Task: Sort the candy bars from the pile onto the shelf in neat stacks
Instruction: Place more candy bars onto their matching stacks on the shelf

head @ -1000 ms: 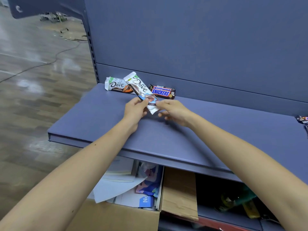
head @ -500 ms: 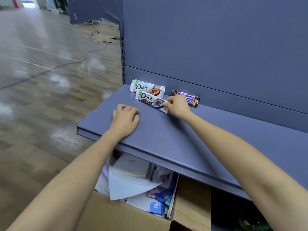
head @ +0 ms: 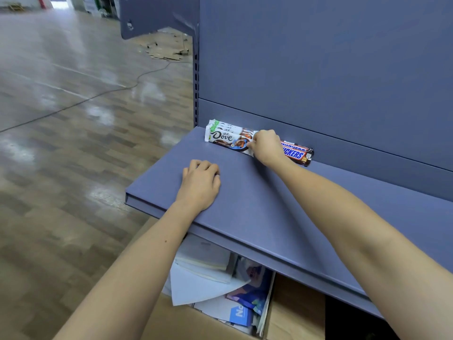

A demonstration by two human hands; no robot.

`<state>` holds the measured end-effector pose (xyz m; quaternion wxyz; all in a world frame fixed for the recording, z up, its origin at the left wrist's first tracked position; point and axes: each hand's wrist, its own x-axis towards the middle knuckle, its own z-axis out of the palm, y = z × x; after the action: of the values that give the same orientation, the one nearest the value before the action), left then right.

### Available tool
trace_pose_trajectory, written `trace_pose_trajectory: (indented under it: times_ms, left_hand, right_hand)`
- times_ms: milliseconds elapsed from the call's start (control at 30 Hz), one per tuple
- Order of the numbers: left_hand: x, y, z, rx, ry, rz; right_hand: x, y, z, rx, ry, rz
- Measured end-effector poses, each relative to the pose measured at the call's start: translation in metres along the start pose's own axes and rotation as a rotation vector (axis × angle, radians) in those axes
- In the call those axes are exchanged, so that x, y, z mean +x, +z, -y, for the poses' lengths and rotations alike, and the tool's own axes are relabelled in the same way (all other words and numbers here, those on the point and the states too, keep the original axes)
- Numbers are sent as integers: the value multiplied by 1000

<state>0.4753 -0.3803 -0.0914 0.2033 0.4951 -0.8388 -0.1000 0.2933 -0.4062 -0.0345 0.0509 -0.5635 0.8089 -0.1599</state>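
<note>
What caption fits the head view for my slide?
Right hand pinches the nearest Dove bar beside stacked Snickers bars; left hand rests on the blue shelf.

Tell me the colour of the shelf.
The shelf is matte blue-grey; the head view shows it best.

"Dove" reads on the white bar wrapper (head: 221,136) — at its 3 o'clock, "ICKERS" shows on the brown bar wrapper (head: 297,153)

White Dove bars (head: 221,136) lie stacked beside Snickers bars (head: 297,153) on the shelf (head: 269,207).
</note>
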Motion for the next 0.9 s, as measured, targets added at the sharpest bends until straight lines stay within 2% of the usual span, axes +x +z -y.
trace_pose_trajectory:
  times_ms: [400,567,667,767,900]
  left_hand:
    - [1,1,0,56,2,-2]
    - [0,-1,-1,62,-10,-2]
    - [2,-6,-8,132,-90,-48]
    - [13,-8,-36,130,-159,-99]
    - [34,9,-121,56,14,-59]
  right_hand:
    - [5,-4,1,-125,-30,-24]
    - [-14,-2,-14,-60,-123,-15]
    - [-29,-5,-30,-84,-197,0]
    - [-47,-16,-58,-104,-192,-29]
    - [-75,-43,-120,-159,-115,-57]
